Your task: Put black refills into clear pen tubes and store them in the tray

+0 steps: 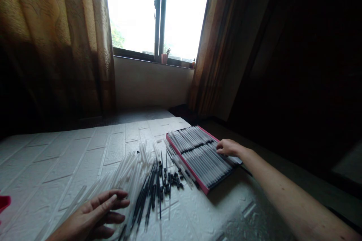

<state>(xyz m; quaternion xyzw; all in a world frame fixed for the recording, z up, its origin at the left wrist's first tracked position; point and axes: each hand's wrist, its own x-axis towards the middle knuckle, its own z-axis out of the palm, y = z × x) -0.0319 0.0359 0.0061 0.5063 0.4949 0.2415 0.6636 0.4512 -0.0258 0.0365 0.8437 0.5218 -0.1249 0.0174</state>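
My left hand (97,212) hovers over a pile of clear plastic pen barrels (128,167), fingers apart and nothing visible between them. To its right lie a bunch of thin black pen refills (145,186) and a scatter of small black caps (172,180). At the right, a shallow box (200,185) with a pink rim holds two rows of clear pens (205,163) with dark parts. Over the box's right side is my right hand (228,147), its fingers bent down and closed at the pens. Whatever its fingertips hold is hidden.
All this lies on a white table top (73,158) with a brick pattern. A pink object (5,202) shows at the left edge. Behind stand a window with a small cup (164,58) on its sill and curtains (56,37) on both sides.
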